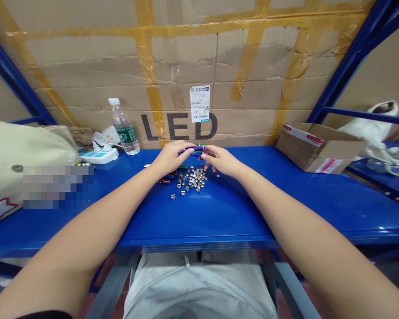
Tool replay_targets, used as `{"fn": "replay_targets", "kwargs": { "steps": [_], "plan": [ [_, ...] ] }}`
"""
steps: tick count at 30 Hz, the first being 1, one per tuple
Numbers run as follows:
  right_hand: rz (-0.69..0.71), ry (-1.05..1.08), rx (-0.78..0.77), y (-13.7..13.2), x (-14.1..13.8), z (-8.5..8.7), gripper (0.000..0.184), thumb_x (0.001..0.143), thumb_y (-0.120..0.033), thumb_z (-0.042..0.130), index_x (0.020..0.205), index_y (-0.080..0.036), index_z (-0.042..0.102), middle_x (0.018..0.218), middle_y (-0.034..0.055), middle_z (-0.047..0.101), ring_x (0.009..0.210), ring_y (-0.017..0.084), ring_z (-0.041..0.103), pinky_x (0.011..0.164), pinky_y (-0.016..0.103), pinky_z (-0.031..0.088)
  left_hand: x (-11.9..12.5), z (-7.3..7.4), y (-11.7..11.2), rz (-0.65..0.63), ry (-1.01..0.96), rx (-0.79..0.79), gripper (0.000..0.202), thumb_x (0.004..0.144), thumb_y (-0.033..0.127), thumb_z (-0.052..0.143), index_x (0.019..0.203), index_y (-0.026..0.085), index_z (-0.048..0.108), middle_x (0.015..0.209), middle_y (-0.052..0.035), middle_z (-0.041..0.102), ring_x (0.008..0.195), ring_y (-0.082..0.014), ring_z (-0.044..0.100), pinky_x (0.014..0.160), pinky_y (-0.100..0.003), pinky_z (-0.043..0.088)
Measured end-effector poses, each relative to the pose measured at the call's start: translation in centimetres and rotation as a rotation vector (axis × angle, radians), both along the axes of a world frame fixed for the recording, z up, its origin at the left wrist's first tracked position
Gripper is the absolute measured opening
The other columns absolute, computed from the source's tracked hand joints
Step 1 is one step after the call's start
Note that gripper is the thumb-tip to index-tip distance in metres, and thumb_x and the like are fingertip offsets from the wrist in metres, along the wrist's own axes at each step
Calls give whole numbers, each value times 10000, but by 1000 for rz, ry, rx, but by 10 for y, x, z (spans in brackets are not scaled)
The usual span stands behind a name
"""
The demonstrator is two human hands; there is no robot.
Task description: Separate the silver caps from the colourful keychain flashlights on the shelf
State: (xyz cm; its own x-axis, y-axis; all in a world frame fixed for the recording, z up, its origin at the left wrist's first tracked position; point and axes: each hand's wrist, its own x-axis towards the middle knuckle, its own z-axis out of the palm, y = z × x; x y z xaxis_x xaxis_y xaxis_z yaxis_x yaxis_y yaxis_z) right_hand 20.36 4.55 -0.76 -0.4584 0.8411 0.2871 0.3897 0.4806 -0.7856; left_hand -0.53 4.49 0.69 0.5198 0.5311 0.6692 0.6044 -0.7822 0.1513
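Observation:
Over the back of the blue tabletop (199, 217), my left hand (173, 156) is closed on a slim purple metal tube (196, 149), like a small flashlight. The fingers of my right hand (222, 160) pinch at the tube's right end; whether they also hold a small part cannot be made out. Just below the hands lies a loose pile of small silver button cells (193, 179), a few of them stacked together. Similar tubes in red (164, 180), blue and green lie partly hidden under my left hand, and more lie behind the purple one.
A water bottle (124, 128) and a white power strip (99, 155) stand at the back left, near a pale bag (26, 150). An open cardboard box (319, 148) sits at the right. A big taped carton (173, 66) walls off the back, between blue shelf posts (349, 57).

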Motion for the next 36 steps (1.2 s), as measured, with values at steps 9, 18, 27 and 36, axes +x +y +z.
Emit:
{"fn": "replay_targets", "kwargs": {
  "steps": [9, 18, 27, 36],
  "plan": [
    [62, 170, -190, 1, 5, -1, 216, 900, -279, 532, 1083, -167, 562, 1102, 93, 660, 703, 98, 618, 488, 184, 468, -2, 2, -1, -20, 10, 3, 234, 936, 270, 504, 1102, 217, 660, 1054, -49, 709, 974, -176, 644, 877, -343, 496],
    [2, 215, -280, 0, 5, 2, 117, 827, -160, 622, 933, -145, 672, 855, 45, 677, 597, 76, 572, 535, 201, 520, -5, 0, 3, -47, 42, 30, 243, 939, 283, 508, 1112, 203, 659, 1040, -63, 704, 962, -177, 644, 861, -329, 497],
    [-39, 133, -211, -1, 7, 7, 121, 774, -81, 644, 852, -152, 704, 757, 15, 674, 633, 103, 620, 650, 251, 555, -8, -3, 9, -60, 101, 86, 255, 942, 294, 514, 1127, 190, 657, 1008, -72, 703, 919, -181, 649, 829, -326, 503],
    [-188, -250, 158, 3, 5, 7, 127, 832, -189, 593, 734, -142, 658, 638, 26, 641, 613, 152, 604, 588, 261, 421, -13, -2, 13, -60, 279, 195, 288, 962, 309, 470, 1139, 182, 657, 978, -82, 692, 880, -185, 642, 788, -317, 483]
  ]
}}
